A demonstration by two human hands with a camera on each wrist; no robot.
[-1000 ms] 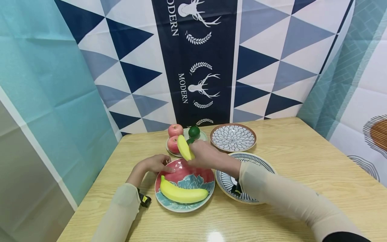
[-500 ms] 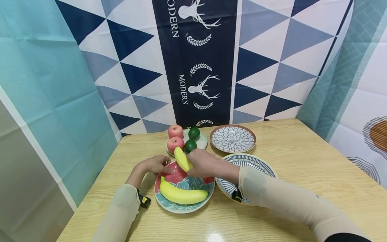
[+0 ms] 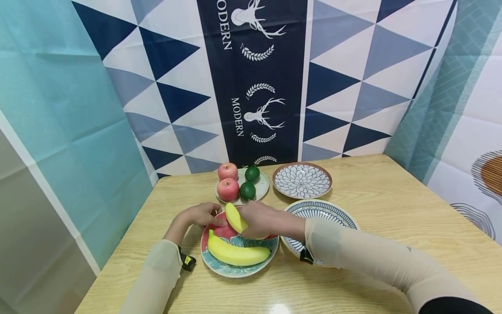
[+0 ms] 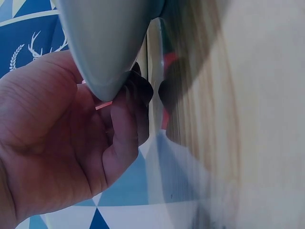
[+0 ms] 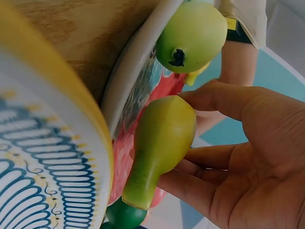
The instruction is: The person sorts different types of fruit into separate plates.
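A red and teal plate (image 3: pixel 211 262) sits at the front of the table, with a yellow banana (image 3: pixel 237 254) lying across its near half. My left hand (image 3: pixel 200 214) grips the plate's left rim, thumb on top and fingers curled beneath; the left wrist view shows the plate's pale edge (image 4: pixel 107 43) between them. Over the plate's far half, my right hand (image 3: pixel 262 219) pinches a second banana (image 3: pixel 235 217) between thumb and fingers. In the right wrist view this banana (image 5: pixel 164 136) is low over the plate; whether it touches the surface I cannot tell.
Behind stands a pale plate (image 3: pixel 263 185) bearing two apples (image 3: pixel 228 189) and two dark green round fruits (image 3: pixel 247 191). A blue-patterned plate (image 3: pixel 315 209) lies under my right forearm, and a brown-rimmed plate (image 3: pixel 302 180) farther back. A patterned cloth (image 3: pixel 333 83) hangs behind the table.
My right hand has come down and toward the near side with its banana, from near the fruit plate to low over the red and teal plate. The left hand has stayed on the rim.
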